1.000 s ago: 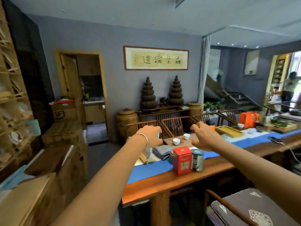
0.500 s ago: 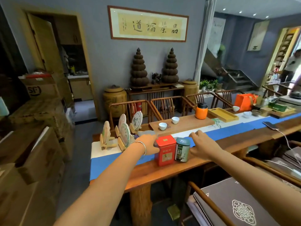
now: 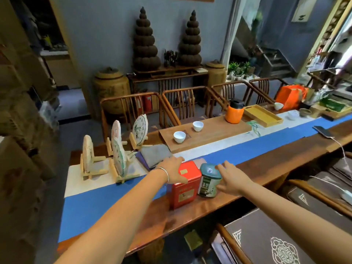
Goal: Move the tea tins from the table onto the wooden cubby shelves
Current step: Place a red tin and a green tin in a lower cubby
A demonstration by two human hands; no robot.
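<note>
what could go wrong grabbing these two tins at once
The red tin and green tin stand side by side, seemingly touching, so lifting one may tip the other. The left hand sits close to the tea cakes on stands; a wide swing could knock them over.

A long wooden bench (image 3: 270, 168) is covered lengthwise by a blue runner (image 3: 99, 202). On the runner's near edge a red tin (image 3: 183, 193) is stood upright, with a green tin (image 3: 208, 184) touching its right side. Behind the red tin folded cloths (image 3: 156, 155) are laid; left of it, tea cakes (image 3: 119, 157) are propped on stands. Farther behind, a wooden board (image 3: 213, 134) carries two white cups (image 3: 179, 136).
</note>
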